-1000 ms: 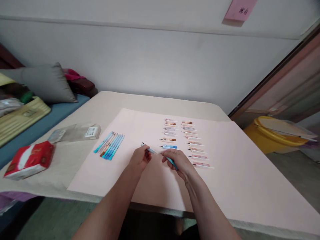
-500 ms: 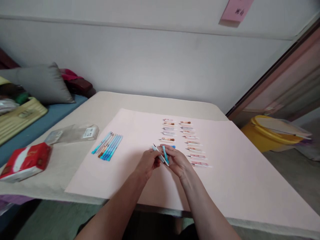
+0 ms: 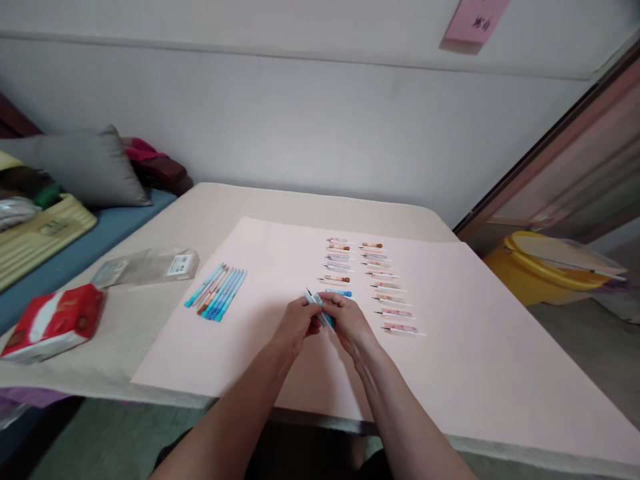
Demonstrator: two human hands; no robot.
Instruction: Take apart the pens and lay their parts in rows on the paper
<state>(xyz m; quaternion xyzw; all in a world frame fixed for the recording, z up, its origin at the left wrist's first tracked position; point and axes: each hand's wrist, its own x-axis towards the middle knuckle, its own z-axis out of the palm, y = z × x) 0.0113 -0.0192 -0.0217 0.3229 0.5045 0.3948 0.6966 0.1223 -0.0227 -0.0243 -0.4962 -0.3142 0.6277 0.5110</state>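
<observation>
In the middle of the pink sheet, my left hand [image 3: 296,320] is closed on a slim pen [image 3: 311,296], pale blue and white, its dark tip pointing up and away. My right hand [image 3: 349,320] pinches a light-blue pen piece against it; the fingers hide most of this piece. Both hands touch or nearly touch each other. Just beyond my right fingers lies a bright blue pen [image 3: 343,293], partly covered. To the right are two columns of pens with the white refills beside them, such as a pink pen [image 3: 400,328] and a brown one [image 3: 336,279].
Several blue and brown pens [image 3: 220,293] lie side by side on the sheet's left. Farther left are a clear plastic wrapper [image 3: 160,267] and a red tissue pack [image 3: 55,320]. A yellow bucket [image 3: 515,277] stands beyond the table's right side.
My right hand has turned over, its fingers closing in on the pen, and the light-blue piece now lies along it. The bright blue pen behind shows more. My left hand barely moved.
</observation>
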